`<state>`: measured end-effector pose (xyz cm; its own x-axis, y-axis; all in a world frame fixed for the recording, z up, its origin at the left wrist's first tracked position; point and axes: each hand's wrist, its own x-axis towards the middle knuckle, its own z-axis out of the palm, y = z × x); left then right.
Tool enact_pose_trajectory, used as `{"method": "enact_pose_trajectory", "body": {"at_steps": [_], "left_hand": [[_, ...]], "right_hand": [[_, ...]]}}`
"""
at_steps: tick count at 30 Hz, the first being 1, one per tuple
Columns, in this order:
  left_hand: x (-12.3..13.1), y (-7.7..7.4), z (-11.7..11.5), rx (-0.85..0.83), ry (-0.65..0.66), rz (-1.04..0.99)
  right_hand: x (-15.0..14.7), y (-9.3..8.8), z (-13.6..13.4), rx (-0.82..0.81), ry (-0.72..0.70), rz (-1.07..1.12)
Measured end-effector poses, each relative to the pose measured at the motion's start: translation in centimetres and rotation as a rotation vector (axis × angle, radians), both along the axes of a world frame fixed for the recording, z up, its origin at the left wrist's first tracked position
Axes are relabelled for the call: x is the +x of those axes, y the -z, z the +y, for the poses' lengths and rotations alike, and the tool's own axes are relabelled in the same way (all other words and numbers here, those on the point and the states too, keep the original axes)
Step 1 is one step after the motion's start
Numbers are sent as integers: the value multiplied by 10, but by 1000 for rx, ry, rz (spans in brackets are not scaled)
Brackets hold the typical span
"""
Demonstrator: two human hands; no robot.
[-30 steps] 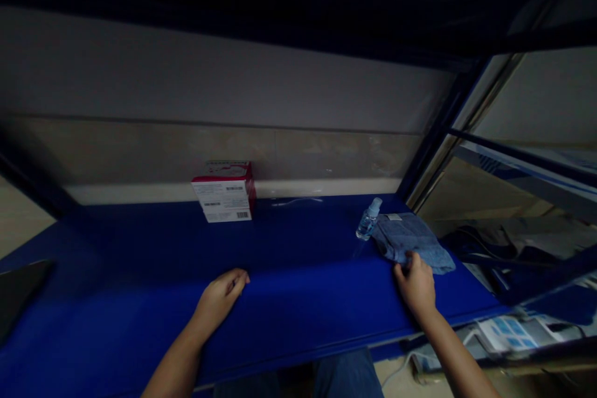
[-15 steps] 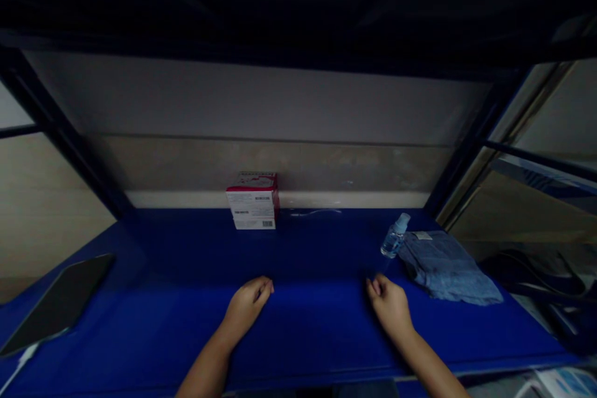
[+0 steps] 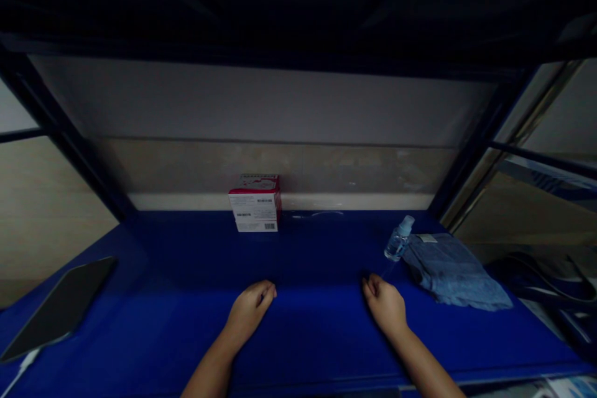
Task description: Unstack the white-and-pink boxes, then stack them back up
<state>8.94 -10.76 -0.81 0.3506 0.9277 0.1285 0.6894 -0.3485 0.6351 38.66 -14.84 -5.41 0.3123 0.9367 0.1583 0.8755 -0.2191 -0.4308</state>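
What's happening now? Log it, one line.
left hand: curled, nothing visibly held | right hand: curled, nearest clear blue-topped spray bottle | folded blue denim cloth: beside bottle

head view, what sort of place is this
Probably an indoor bench or desk bay built into a rack-like frame; the wider room can't be told. A blue tabletop stretches between dark blue posts, with a dark panel overhead.

Across the lower frame, the flat blue tabletop (image 3: 317, 329) is smooth, softly sheened; at right, the blue-capped clear spray bottle (image 3: 396, 245) looks glossy plastic, the folded blue cloth (image 3: 454, 268) matt, denim-like.
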Motion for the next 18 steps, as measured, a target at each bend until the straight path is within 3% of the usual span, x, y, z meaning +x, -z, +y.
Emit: {"method": "enact_pose_trajectory", "body": {"at_steps": [18], "left_hand": [[-2, -2, 0, -46, -12, -8]], "right_hand": [[-1, -3, -1, 32, -25, 84]]}}
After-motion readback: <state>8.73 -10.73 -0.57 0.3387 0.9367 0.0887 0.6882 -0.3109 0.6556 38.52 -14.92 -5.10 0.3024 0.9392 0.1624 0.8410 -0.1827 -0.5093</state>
